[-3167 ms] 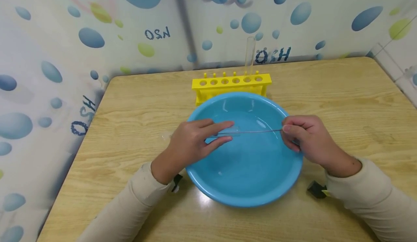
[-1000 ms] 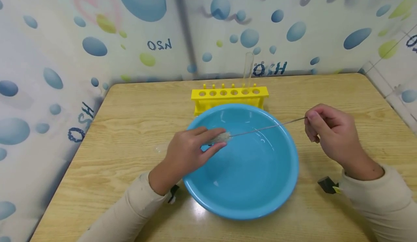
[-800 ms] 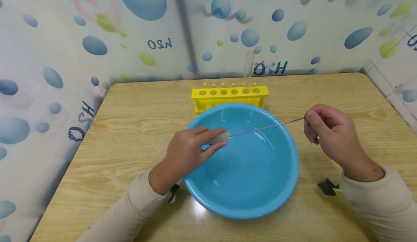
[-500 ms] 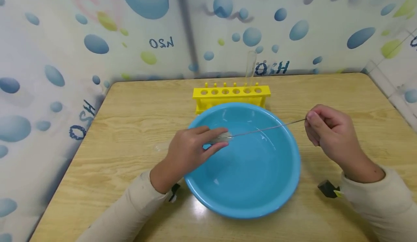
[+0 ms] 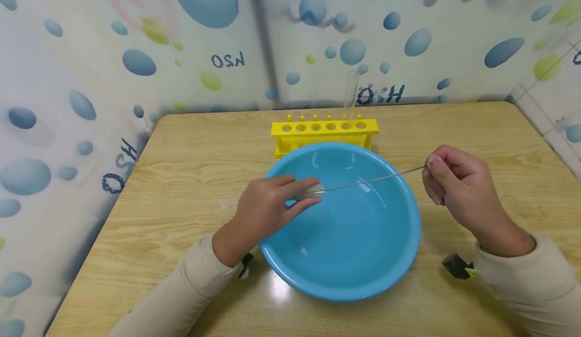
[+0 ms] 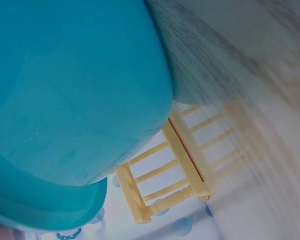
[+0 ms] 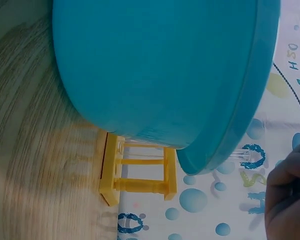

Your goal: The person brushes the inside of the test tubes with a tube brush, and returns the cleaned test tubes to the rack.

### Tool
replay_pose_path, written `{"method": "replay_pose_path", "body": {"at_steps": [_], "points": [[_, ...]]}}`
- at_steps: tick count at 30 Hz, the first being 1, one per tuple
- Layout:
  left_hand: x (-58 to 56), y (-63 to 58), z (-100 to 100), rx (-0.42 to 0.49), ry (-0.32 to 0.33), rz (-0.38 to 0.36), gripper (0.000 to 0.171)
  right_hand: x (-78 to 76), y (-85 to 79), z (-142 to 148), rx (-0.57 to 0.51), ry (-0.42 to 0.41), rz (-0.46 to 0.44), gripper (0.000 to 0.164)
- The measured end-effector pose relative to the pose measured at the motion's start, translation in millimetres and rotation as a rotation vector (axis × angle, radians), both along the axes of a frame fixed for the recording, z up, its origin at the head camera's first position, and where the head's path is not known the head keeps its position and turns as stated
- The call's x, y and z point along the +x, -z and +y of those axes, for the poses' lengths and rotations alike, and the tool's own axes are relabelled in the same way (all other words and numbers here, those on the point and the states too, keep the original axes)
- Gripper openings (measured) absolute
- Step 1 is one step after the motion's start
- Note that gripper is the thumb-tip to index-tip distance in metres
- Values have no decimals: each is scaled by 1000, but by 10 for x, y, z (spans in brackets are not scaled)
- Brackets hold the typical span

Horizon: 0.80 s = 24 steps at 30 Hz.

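The clear tube point(image 5: 320, 191) and the brush point(image 5: 373, 179) are lying almost in one line

The wooden desk point(image 5: 195, 160) is filling the lower and middle frame. The big blue tub point(image 5: 349, 256) is sitting on it at the center, with its open side facing up. The yellow rack point(image 5: 304, 130) is standing just above the tub in the frame, and one standing tube point(image 5: 351, 92) is poking up near its right end.

The right hand point(image 5: 463, 190) is hanging at the middle right, past the tub's rim. Its thumb and finger are pinching the end of the brush's thin wire. The left hand point(image 5: 268, 203) is reaching over the tub's left edge, and its thumb and fingers are holding the clear tube.

The main thing to be minding is the line between the hands. The clear tube is running left to right under the left hand, with its mouth facing right. The wire is running left from the right hand, sloping gently down the frame to that mouth. The pale bristles are sitting by the left hand's fingertips, so the left hand is nearer to them. Whether they are all sitting inside the tube, I cannot tell.
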State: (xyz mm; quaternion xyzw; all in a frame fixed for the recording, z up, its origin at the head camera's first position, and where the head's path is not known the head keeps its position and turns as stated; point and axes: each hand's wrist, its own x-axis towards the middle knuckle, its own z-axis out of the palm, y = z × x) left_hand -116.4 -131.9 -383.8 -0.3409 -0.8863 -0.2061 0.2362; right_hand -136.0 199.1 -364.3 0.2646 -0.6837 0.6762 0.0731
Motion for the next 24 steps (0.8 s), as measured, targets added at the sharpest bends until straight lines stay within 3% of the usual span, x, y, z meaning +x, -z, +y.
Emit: {"method": "replay_pose_path", "body": {"at_steps": [5, 12, 17, 24], "points": [[-4, 7, 0, 1, 3, -1, 36, 4, 3, -7, 28, -6, -13, 25], [-2, 6, 4, -1, -11, 11, 39, -2, 27, -51, -48, -40, -27, 27], [0, 9, 6, 4, -8, 14, 39, 5, 29, -58, -16, -16, -44, 28], [0, 16, 1, 1, -7, 26, 39, -8, 55, -44, -17, -53, -31, 25]]}}
